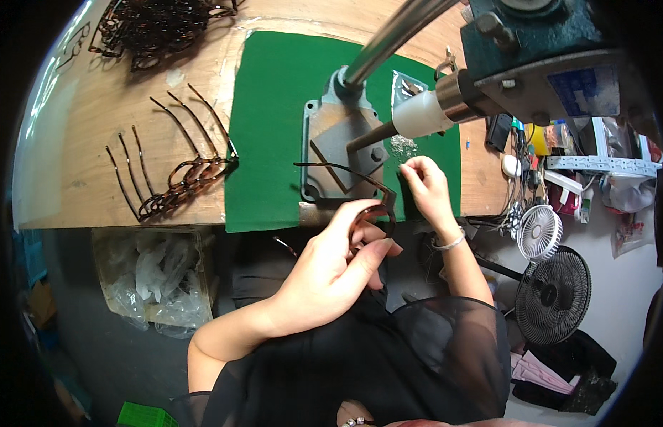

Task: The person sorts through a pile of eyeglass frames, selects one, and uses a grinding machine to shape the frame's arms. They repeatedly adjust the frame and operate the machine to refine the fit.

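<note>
My left hand [338,260] is closed round the front of a dark tortoiseshell eyeglass frame [380,186]. It holds the frame at the near edge of the bench, with one temple reaching out over the press's metal base [324,135]. The fingers hide part of the rims. My right hand [427,183] is over the right side of the green mat [267,135], thumb and forefinger pinched together. Just beyond those fingertips lies a small heap of tiny silvery parts [403,146]. Whatever is in the pinch is too small to make out.
A bench press with a steel column [395,39] and white collar [420,114] overhangs the mat. More eyeglass frames [189,178] stand at left, a pile of them [157,28] behind. Fans [554,295] and cables are at right; a bin [157,270] of plastic bags sits below.
</note>
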A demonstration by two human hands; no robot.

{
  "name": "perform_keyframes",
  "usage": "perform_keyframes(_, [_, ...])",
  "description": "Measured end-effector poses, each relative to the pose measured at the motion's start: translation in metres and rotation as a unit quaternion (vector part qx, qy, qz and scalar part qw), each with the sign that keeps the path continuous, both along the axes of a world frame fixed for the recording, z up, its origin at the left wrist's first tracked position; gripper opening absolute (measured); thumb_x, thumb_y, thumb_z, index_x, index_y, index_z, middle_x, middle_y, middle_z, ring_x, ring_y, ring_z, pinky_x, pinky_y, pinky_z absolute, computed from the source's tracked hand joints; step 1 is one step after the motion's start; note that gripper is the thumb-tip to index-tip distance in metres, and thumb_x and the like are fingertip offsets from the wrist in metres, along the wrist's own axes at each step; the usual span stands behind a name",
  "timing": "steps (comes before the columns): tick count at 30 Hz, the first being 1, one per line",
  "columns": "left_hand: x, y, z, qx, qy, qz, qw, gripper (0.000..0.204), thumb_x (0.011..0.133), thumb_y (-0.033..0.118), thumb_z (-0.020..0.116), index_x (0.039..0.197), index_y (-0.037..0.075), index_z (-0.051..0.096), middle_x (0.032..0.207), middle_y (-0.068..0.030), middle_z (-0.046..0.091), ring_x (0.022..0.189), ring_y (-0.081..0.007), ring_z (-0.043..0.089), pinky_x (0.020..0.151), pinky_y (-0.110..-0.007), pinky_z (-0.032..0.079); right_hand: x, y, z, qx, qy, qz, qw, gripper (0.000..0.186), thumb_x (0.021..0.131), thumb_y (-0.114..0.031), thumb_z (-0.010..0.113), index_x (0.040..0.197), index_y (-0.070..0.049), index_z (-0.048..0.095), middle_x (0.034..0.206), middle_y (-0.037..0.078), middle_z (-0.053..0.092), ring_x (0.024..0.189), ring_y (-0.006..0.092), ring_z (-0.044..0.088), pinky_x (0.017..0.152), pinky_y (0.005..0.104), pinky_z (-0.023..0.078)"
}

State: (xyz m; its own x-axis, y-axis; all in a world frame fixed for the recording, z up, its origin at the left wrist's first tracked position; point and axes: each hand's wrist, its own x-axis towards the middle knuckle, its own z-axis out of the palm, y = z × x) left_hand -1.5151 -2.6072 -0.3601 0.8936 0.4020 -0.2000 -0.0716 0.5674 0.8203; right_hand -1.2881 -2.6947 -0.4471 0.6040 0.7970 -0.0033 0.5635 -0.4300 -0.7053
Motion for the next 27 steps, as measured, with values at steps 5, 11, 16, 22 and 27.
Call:
perform_keyframes(5, [-0.007,0.002,0.0,-0.013,0.006,0.007,1.0,0.038,0.084,0.0,0.045,0.12,0.002,0.031,0.096,-0.011,0.055,0.061,-0.0077,0.053,0.056,-0.022,0.047,-0.045,0.012,0.092,0.096,0.032,0.135,0.986,0.008,0.074,-0.001,0.059,0.079,-0.002,0.053,0.073,0.006,0.051,0.066,0.0136,0.049,0.061,0.0241,0.041])
perform_keyframes(11, [-0.021,0.0,0.007,-0.03,-0.014,-0.032,0.999,0.042,0.085,-0.003,0.041,0.122,0.006,0.025,0.1,-0.0168,0.05,0.064,-0.0105,0.053,0.06,-0.023,0.047,-0.079,0.034,0.112,0.189,-0.006,0.323,0.927,0.017,0.066,0.002,0.065,0.076,-0.004,0.052,0.075,0.007,0.054,0.066,0.0216,0.049,0.059,0.029,0.04])
perform_keyframes(16, [-0.027,0.003,0.007,-0.032,-0.009,-0.047,0.998,0.039,0.085,-0.002,0.04,0.12,0.005,0.024,0.1,-0.0169,0.05,0.061,-0.0102,0.053,0.06,-0.023,0.046,-0.072,0.041,0.111,0.204,-0.029,0.385,0.9,0.018,0.064,-0.002,0.069,0.076,-0.003,0.056,0.073,0.006,0.056,0.065,0.0209,0.05,0.058,0.0284,0.042])
perform_keyframes(22, [-0.026,0.004,0.008,-0.008,-0.016,-0.056,0.998,0.039,0.086,-0.002,0.04,0.12,0.004,0.023,0.1,-0.0168,0.05,0.061,-0.0101,0.053,0.06,-0.023,0.046,-0.071,0.039,0.112,0.202,0.012,0.361,0.911,0.017,0.062,-0.002,0.071,0.075,-0.003,0.059,0.073,0.005,0.057,0.066,0.0186,0.052,0.057,0.0265,0.042])
perform_keyframes(27, [-0.024,0.003,0.008,-0.01,-0.01,-0.053,0.998,0.039,0.085,-0.002,0.04,0.12,0.004,0.024,0.1,-0.0168,0.05,0.061,-0.01,0.053,0.06,-0.023,0.046,-0.073,0.037,0.105,0.21,0.086,0.325,0.918,0.017,0.063,0.001,0.07,0.075,-0.003,0.058,0.073,0.005,0.057,0.066,0.0167,0.053,0.057,0.0248,0.042])
